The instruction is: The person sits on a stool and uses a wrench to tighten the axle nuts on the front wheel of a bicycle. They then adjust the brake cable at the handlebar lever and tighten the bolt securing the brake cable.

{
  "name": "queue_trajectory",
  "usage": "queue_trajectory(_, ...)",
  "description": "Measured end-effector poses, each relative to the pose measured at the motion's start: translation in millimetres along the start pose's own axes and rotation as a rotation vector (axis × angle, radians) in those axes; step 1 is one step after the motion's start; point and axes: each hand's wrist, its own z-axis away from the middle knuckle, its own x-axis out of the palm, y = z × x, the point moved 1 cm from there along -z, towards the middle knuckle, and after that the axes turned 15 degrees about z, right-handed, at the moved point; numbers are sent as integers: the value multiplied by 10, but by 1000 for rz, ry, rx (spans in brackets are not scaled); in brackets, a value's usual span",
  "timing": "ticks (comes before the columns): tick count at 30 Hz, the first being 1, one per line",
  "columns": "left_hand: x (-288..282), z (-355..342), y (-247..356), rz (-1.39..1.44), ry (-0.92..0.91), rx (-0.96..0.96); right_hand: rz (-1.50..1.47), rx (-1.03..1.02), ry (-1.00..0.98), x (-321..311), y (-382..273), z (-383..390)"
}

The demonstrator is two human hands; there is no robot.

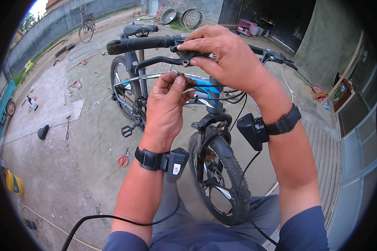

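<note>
A bicycle with a blue, white and grey frame point(213, 93) stands facing me, its front wheel point(220, 184) between my knees. My right hand point(232, 58) is closed around the brake lever's bracket on the handlebar, thumb below and fingers on top. The black brake lever point(159, 61) sticks out to the left under the rubber grip point(138, 44). Just below the lever, my left hand point(166, 102) pinches a thin black cable point(209, 86); a small greyish metal tip shows between thumb and forefinger. The palm hides part of the cable.
Red-handled scissors point(122, 160), a black bicycle saddle point(42, 132) and a spray bottle point(32, 103) lie on the ground to the left. Another bicycle point(86, 27) and loose wheel rims point(192, 19) are farther back. A yellow bucket point(14, 182) stands at the left edge.
</note>
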Motion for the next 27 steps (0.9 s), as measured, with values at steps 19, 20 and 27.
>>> queue_trajectory(19, 94, -148, 318, -342, 41, -70, -24, 4, 22, 68, -7, 73)
queue_trajectory(20, 109, -148, 340, -378, 39, -72, -29, 7, 32, 76, -12, 74)
queue_trajectory(27, 169, -98, 398, -560, 80, -5, 13, 15, 45, 107, -34, 96)
